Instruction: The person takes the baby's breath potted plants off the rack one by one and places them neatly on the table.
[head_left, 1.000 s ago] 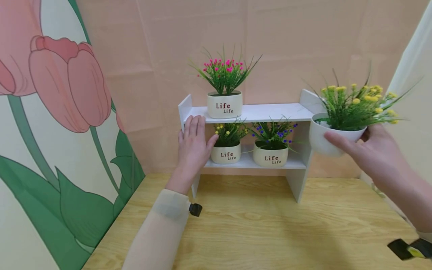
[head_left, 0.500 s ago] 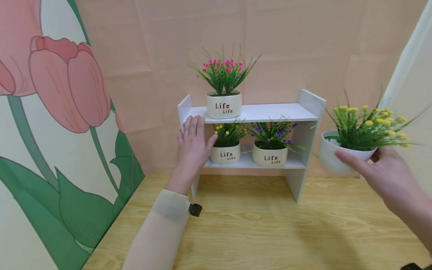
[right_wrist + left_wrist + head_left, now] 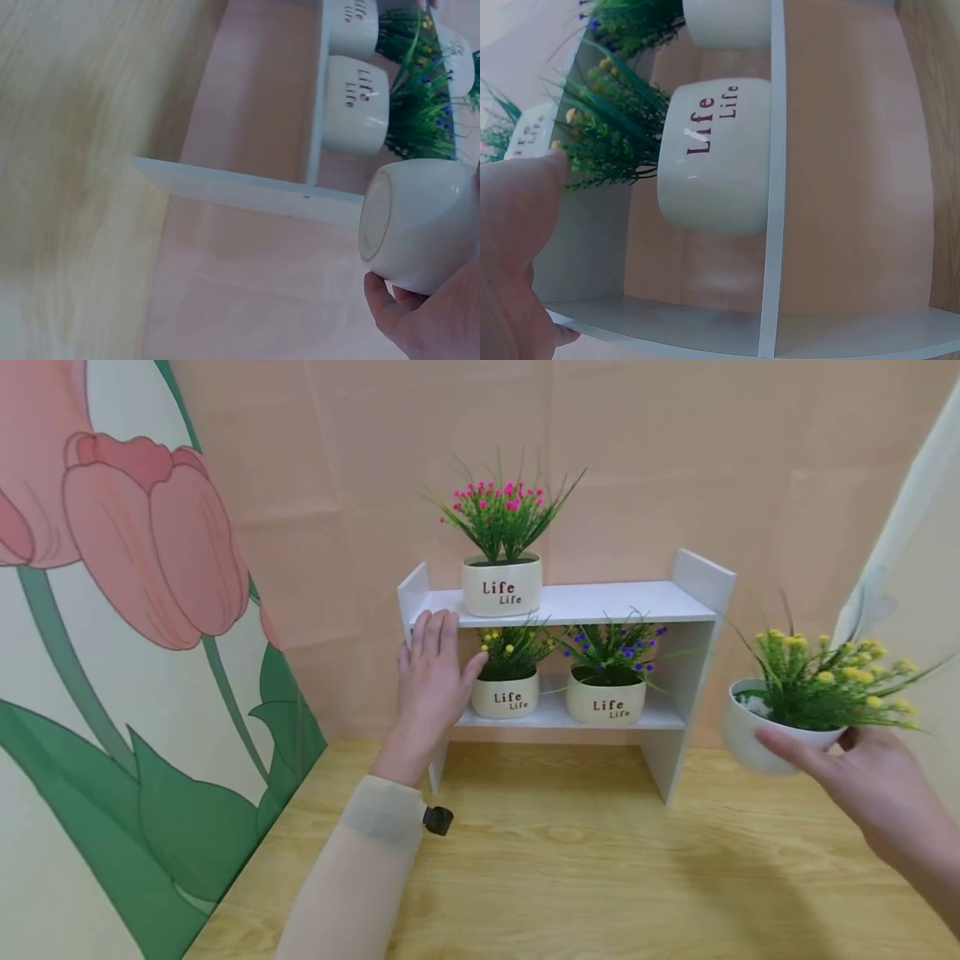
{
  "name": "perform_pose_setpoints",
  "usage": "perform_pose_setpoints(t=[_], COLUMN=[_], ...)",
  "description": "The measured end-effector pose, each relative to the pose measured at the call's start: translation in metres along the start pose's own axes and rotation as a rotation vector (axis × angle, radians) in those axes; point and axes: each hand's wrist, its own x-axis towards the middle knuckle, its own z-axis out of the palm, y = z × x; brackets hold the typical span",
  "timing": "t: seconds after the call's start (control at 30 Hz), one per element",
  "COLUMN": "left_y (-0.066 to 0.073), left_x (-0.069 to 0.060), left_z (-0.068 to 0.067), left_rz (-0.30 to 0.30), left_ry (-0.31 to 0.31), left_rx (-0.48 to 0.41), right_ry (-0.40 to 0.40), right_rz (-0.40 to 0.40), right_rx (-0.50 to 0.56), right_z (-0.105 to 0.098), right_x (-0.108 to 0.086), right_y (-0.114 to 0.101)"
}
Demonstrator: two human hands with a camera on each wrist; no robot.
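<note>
My right hand (image 3: 888, 785) grips a white pot (image 3: 780, 747) of yellow flowers in the air, right of the white shelf (image 3: 615, 602). In the right wrist view this pot (image 3: 427, 225) shows its round base, with fingers beneath. My left hand (image 3: 431, 681) rests with fairly straight fingers against the shelf's upper left front edge. Beside its thumb, on the lower board, stands a "Life" pot (image 3: 505, 699) with small yellow flowers; a blue-flowered pot (image 3: 606, 703) is right of that. A pink-flowered pot (image 3: 501, 589) stands on the upper board at left.
The shelf stands on a wood-grain table (image 3: 570, 877) before a creased pinkish backdrop (image 3: 637, 468). A panel with large printed tulips (image 3: 165, 543) runs along the left side. A pale surface (image 3: 930, 527) rises at the far right.
My right hand has carried the yellow-flowered pot down and to the right, away from the shelf's right side. My left hand has stayed at the shelf edge. The head view has shifted slightly.
</note>
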Motion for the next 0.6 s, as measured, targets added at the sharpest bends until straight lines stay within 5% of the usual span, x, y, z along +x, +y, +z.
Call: perform_pose_setpoints(t=[0.27,0.6], left_y=[0.002,0.003], left_x=[0.002,0.005], left_z=[0.000,-0.002], left_rz=[-0.012,-0.008], left_ry=[-0.004,0.008], left_rx=[-0.002,0.006], right_ry=[0.017,-0.052], right_rz=[-0.088,-0.051], right_rx=[0.018,0.060], right_z=[0.002,0.008], right_x=[-0.005,-0.016], right_y=[0.016,0.047])
